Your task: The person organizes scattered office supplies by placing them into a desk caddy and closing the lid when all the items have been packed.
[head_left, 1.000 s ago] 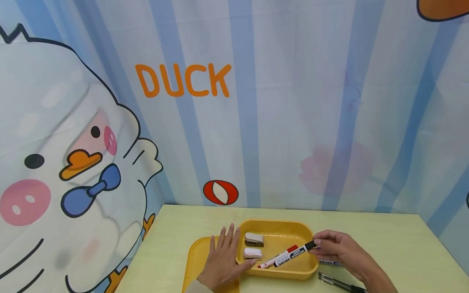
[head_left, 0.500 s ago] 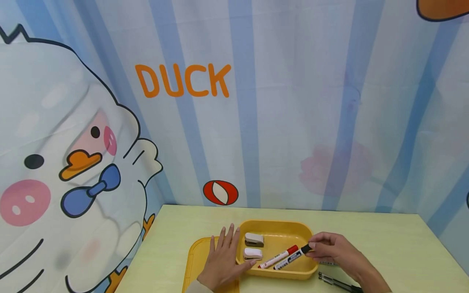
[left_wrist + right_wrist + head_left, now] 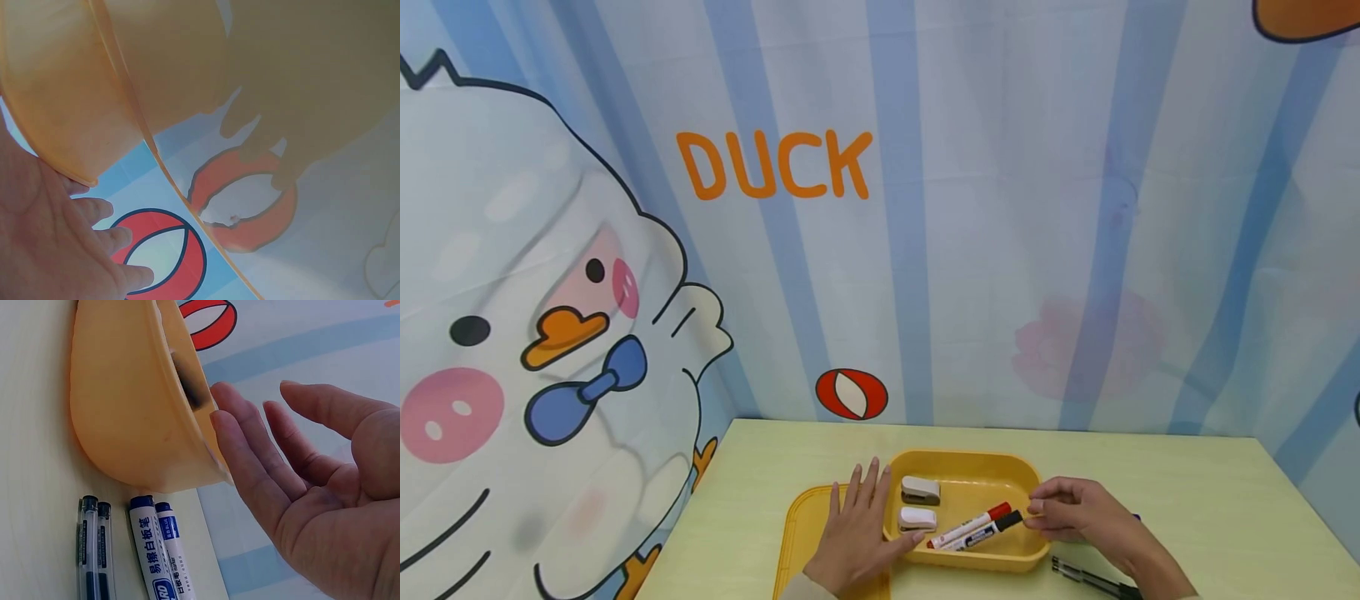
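Observation:
A yellow tray (image 3: 970, 564) stands on the table. Inside it lie a black-capped marker (image 3: 985, 532) and a red-capped marker (image 3: 968, 526), side by side. Two small staplers, a grey one (image 3: 921, 491) and a white one (image 3: 917, 520), sit at the tray's left end. My left hand (image 3: 859, 533) has its fingers spread and rests against the tray's left side. At the right rim, my right hand (image 3: 1093, 518) holds nothing; its fingers (image 3: 247, 456) are extended and apart in the right wrist view.
A flat yellow piece like a lid (image 3: 801, 533) lies under my left hand. Right of the tray are two clear-barrelled pens (image 3: 94, 550) and two blue-capped markers (image 3: 153, 550). A printed duck curtain (image 3: 985, 250) hangs behind the table's far edge.
My right hand has lowered the black-capped marker into the tray and let it go beside the red-capped one. The left hand has stayed in place.

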A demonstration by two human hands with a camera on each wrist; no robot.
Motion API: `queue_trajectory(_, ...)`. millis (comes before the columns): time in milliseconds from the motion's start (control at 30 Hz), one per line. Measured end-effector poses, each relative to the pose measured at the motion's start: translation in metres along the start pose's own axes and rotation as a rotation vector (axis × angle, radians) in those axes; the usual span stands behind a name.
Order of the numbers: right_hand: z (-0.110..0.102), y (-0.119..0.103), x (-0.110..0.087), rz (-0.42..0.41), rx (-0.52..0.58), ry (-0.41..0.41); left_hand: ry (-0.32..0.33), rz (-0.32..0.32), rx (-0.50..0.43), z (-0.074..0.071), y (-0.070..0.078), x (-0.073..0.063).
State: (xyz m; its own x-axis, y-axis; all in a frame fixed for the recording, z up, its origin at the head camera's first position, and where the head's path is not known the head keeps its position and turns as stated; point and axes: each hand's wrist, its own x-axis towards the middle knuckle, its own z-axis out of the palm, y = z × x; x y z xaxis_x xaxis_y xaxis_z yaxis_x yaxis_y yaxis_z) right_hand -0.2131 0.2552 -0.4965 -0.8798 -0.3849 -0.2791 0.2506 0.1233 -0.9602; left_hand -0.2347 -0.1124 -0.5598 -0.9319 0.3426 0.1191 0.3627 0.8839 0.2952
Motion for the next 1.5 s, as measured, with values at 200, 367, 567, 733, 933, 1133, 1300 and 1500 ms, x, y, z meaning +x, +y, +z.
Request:
queue_trajectory(200,-0.002,0.000,-0.004,0.011,-0.039,0.047,-0.020,-0.016,-0.013,-0.002,0.002,0.000)
queue_trajectory(367,-0.007,0.001,-0.008,0.026,-0.081,0.117,-0.021,-0.014,-0.020,-0.004,0.002,0.000)
queue_trajectory(567,-0.016,0.006,-0.018,0.054,-0.097,0.179,-0.019,-0.003,-0.014,-0.004,0.002,0.000)
queue_trajectory(733,-0.025,0.013,-0.026,0.099,-0.088,0.223,-0.014,-0.005,-0.012,-0.005,0.002,-0.001)
queue_trajectory(933,-0.035,0.022,-0.034,0.148,-0.083,0.295,-0.019,-0.011,-0.016,-0.005,0.003,0.000)
queue_trajectory(1133,-0.048,0.030,-0.045,0.127,-0.061,0.242,-0.018,-0.010,-0.021,-0.005,0.002,0.001)
queue_trajectory(1300,-0.050,0.035,-0.048,0.161,-0.073,0.332,-0.014,-0.003,-0.019,-0.005,0.001,0.001)
queue_trajectory(1500,-0.059,0.043,-0.056,0.163,-0.063,0.357,-0.023,-0.013,-0.022,-0.005,0.002,0.001)
